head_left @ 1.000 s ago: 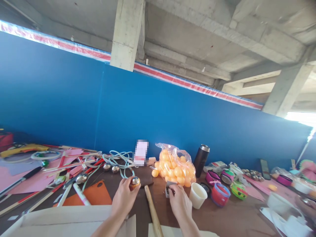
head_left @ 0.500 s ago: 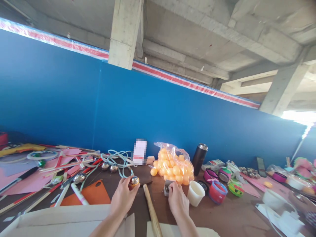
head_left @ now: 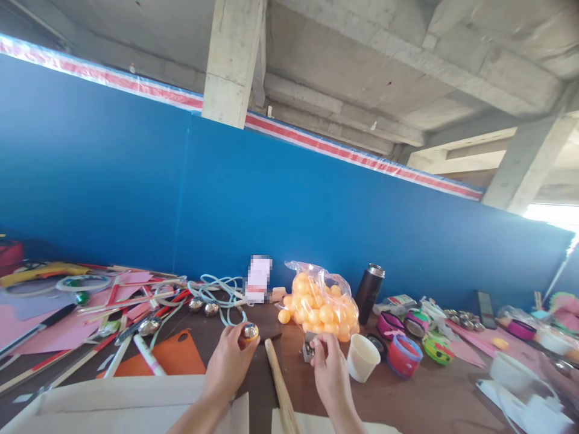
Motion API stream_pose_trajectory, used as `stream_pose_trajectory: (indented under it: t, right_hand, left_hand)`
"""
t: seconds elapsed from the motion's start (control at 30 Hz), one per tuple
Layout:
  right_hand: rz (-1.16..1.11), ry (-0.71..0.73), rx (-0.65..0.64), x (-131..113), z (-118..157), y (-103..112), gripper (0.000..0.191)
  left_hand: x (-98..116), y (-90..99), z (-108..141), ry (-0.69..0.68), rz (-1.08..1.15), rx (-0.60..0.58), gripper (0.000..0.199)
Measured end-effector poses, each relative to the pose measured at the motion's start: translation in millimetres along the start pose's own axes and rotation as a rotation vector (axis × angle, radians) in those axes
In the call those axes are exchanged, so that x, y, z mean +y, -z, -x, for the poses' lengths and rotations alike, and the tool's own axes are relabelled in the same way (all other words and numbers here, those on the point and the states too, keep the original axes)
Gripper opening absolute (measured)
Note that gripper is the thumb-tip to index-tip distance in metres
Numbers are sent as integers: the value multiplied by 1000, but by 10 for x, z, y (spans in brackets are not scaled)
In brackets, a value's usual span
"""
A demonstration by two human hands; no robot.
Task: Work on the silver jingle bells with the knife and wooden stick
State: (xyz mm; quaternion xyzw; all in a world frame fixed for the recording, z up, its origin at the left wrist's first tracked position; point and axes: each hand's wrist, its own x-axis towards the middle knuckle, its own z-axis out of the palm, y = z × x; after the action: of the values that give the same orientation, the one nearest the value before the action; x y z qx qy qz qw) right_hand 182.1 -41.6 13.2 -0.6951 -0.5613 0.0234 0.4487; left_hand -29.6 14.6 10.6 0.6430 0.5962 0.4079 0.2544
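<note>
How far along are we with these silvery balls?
No finished piece can be confirmed. In work, the left hand holds a silvery ball, and the right hand is at a small metal box. Perhaps left: two loose silvery balls and the bagged orange balls.

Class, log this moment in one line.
left hand: holds shiny ball | right hand: at small metallic box | cup: upright

Both the left hand [head_left: 228, 363] and the right hand [head_left: 332, 375] are bare, and so are the wrists, with the skin uncovered as far up as I can see. The fingers look slim, the backs of the hands smooth and gently rounded. Each wrist is narrower than its hand, and the left forearm [head_left: 198, 415] and right forearm [head_left: 346, 417] look slender too. The nails are too small to make out.
</note>
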Motion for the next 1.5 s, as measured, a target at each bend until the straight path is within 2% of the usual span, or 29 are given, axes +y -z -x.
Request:
stream_pose_trajectory:
  t: [0.37, 0.47, 0.63, 0.83, 1.0, 1.37, 1.5]
  right_hand:
    - [-237, 160, -70, -180, 137, -27, 17]
    - [-326, 110, -147, -238, 167, -34, 14]
    - [-534, -53, -289, -322, 201, -59, 10]
    - [-562, -207, -416, -359, 183, -79, 21]
    - [-581, -249, -427, -353, 174, -83, 33]
    - [-607, -254, -426, -337, 177, -77, 41]
    - [-655, -248, -426, -336, 174, -60, 38]
  left_hand:
    - [29, -55, 42, -90, 41, -1, 34]
    - [29, -56, 51, -93, 28, -15, 33]
    - [29, -37, 53, -99, 22, -34, 33]
    - [56, -30, 55, -99, 34, -46, 33]
    - [78, -15, 61, -92, 33, -42, 33]
    - [87, -21, 68, -76, 41, -64, 32]
    - [75, -27, 66, -85, 45, -52, 32]
